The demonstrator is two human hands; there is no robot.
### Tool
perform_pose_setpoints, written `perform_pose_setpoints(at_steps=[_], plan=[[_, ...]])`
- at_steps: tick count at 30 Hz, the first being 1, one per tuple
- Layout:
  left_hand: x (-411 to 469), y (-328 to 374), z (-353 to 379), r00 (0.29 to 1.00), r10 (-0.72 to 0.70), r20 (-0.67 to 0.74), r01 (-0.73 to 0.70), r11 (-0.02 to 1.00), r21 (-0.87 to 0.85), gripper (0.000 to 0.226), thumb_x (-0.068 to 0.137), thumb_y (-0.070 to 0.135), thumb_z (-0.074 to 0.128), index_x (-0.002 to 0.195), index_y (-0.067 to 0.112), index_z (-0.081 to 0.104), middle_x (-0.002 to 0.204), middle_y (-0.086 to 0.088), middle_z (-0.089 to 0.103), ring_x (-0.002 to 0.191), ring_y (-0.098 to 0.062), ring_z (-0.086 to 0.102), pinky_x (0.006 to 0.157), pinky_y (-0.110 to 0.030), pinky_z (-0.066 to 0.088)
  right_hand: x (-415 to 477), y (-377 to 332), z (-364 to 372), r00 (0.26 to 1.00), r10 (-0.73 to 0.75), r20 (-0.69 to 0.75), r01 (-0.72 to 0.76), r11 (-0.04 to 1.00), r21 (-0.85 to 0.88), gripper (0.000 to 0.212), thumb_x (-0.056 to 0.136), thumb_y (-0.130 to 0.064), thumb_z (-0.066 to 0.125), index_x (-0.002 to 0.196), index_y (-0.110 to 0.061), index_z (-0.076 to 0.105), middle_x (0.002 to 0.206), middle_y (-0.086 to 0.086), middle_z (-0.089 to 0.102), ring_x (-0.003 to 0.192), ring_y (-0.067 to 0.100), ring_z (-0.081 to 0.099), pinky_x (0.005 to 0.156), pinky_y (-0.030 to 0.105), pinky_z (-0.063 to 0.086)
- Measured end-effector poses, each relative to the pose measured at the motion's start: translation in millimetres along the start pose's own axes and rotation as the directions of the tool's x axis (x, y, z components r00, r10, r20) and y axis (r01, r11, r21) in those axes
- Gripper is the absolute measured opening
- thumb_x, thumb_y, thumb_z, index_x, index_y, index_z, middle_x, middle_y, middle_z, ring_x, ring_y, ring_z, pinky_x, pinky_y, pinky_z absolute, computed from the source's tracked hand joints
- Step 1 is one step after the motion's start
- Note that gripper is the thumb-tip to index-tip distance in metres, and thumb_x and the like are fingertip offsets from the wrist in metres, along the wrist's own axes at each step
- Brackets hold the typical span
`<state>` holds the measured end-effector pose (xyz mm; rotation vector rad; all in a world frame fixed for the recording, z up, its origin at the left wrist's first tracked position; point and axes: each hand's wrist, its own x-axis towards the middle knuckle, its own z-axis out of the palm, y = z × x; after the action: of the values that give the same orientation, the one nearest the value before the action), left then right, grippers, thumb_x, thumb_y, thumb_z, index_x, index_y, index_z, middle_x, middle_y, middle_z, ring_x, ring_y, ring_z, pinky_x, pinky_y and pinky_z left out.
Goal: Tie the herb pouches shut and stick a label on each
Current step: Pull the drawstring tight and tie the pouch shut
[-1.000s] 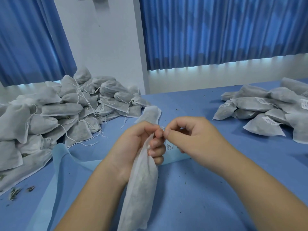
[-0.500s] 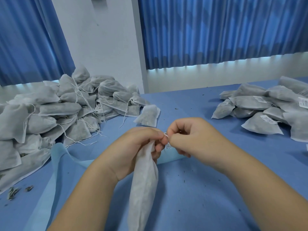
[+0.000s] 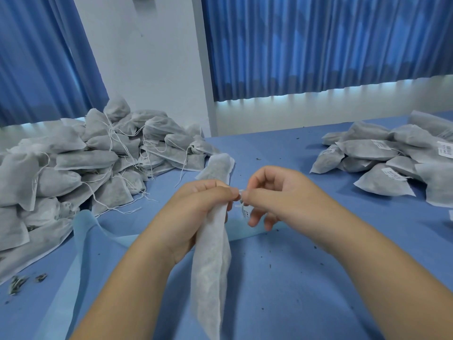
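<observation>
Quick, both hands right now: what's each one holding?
Left hand: grips the pouch near its neck.
Right hand: pinches the string at that neck.

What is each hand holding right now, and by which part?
The left hand grips the herb pouch at its gathered neck, the body hanging below. The right hand pinches the white drawstring in its fingers beside that neck.

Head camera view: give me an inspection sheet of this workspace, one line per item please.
Surface: blue table cover with a light blue sheet on it.
Job's things: held pouch; pouch pile with loose strings at left; labelled pouch pile at right.
Clutter: herb crumbs at left edge.
Grippers: left hand grips the held pouch; right hand pinches its string.
Cables: nothing seen.
Surroundings: blue curtains, white wall.
</observation>
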<state>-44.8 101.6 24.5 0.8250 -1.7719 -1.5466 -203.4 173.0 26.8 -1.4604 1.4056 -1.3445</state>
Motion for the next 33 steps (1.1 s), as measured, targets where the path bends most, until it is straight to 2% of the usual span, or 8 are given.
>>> perform_pose_setpoints(at_steps=[4, 8, 13, 16, 18, 21, 26, 33], plan=[[0, 0, 2, 0.999, 0.004, -0.037, -0.003, 1.000, 0.014, 0.017, 0.070, 0.030, 0.068, 0.057, 0.021, 0.062, 0.062, 0.003, 0.051, 0.057, -0.012, 0.044, 0.057, -0.026, 0.034, -1, -1, 3, 0.999, -0.026, -0.043, 0.031, 0.992, 0.125, 0.019, 0.081, -0.009, 0.073, 0.084, -0.009, 0.054, 0.067, 0.003, 0.068, 0.061, 0.017, 0.068, 0.052, 0.024, 0.049], [-1, 1, 4, 0.998, 0.004, -0.070, -0.002, 0.999, 0.036, 0.020, 0.069, 0.032, 0.069, 0.058, 0.019, 0.058, 0.066, -0.004, 0.044, 0.060, -0.016, 0.039, 0.059, -0.032, 0.029, 1, 1, 6, 0.995, -0.036, -0.089, 0.046, 0.992, 0.113, 0.017, 0.082, 0.002, 0.070, 0.082, -0.008, 0.056, 0.064, 0.004, 0.067, 0.059, 0.016, 0.066, 0.051, 0.022, 0.049], [-2, 1, 9, 0.991, 0.035, -0.132, -0.015, 0.989, 0.149, 0.026, 0.074, 0.034, 0.076, 0.055, 0.023, 0.061, 0.059, 0.007, 0.048, 0.055, -0.007, 0.043, 0.059, -0.027, 0.031, 4, 7, 8, 0.975, -0.104, -0.197, 0.084, 0.991, -0.107, 0.014, 0.079, -0.003, 0.068, 0.080, -0.017, 0.064, 0.058, -0.007, 0.064, 0.056, 0.011, 0.062, 0.054, 0.024, 0.050], [0, -2, 10, 0.979, 0.097, -0.178, -0.052, 0.969, 0.242, 0.031, 0.085, 0.028, 0.072, 0.055, 0.026, 0.063, 0.062, 0.008, 0.051, 0.059, -0.005, 0.044, 0.061, -0.025, 0.032, 2, 9, 11, 0.949, -0.223, -0.221, 0.144, 0.934, -0.326, 0.015, 0.077, -0.009, 0.068, 0.072, -0.024, 0.071, 0.059, -0.014, 0.063, 0.050, 0.002, 0.051, 0.049, 0.012, 0.041], [1, -4, 11, 0.971, 0.141, -0.195, -0.086, 0.960, 0.265, 0.029, 0.086, 0.027, 0.071, 0.058, 0.026, 0.065, 0.064, 0.009, 0.054, 0.061, -0.004, 0.047, 0.061, -0.021, 0.033, 1, 9, 12, 0.945, -0.245, -0.217, 0.145, 0.907, -0.395, 0.015, 0.079, -0.012, 0.067, 0.072, -0.024, 0.073, 0.064, -0.012, 0.066, 0.052, 0.006, 0.055, 0.049, 0.016, 0.043], [1, -6, 13, 0.937, 0.247, -0.248, -0.140, 0.914, 0.380, 0.027, 0.085, 0.026, 0.072, 0.058, 0.028, 0.067, 0.058, 0.018, 0.058, 0.054, 0.003, 0.048, 0.053, -0.011, 0.035, 1, 12, 11, 0.950, -0.238, -0.203, 0.136, 0.898, -0.418, 0.017, 0.081, -0.013, 0.064, 0.075, -0.024, 0.075, 0.065, -0.004, 0.068, 0.060, 0.015, 0.061, 0.055, 0.025, 0.046], [0, -6, 17, 0.891, 0.371, -0.262, -0.194, 0.832, 0.520, 0.020, 0.084, 0.023, 0.073, 0.065, 0.029, 0.071, 0.058, 0.024, 0.062, 0.057, 0.008, 0.053, 0.055, -0.006, 0.036, 3, 14, 10, 0.961, -0.211, -0.178, 0.113, 0.890, -0.442, 0.018, 0.085, -0.016, 0.061, 0.072, -0.023, 0.072, 0.066, -0.005, 0.065, 0.056, 0.017, 0.057, 0.050, 0.025, 0.043], [2, -5, 12, 0.924, 0.282, -0.257, -0.144, 0.882, 0.449, 0.021, 0.087, 0.024, 0.069, 0.067, 0.029, 0.073, 0.065, 0.022, 0.065, 0.061, 0.008, 0.055, 0.056, -0.004, 0.036, 3, 13, 8, 0.974, -0.171, -0.150, 0.098, 0.910, -0.403, 0.023, 0.088, -0.024, 0.064, 0.065, -0.023, 0.068, 0.061, -0.006, 0.063, 0.058, 0.022, 0.059, 0.046, 0.018, 0.038]])
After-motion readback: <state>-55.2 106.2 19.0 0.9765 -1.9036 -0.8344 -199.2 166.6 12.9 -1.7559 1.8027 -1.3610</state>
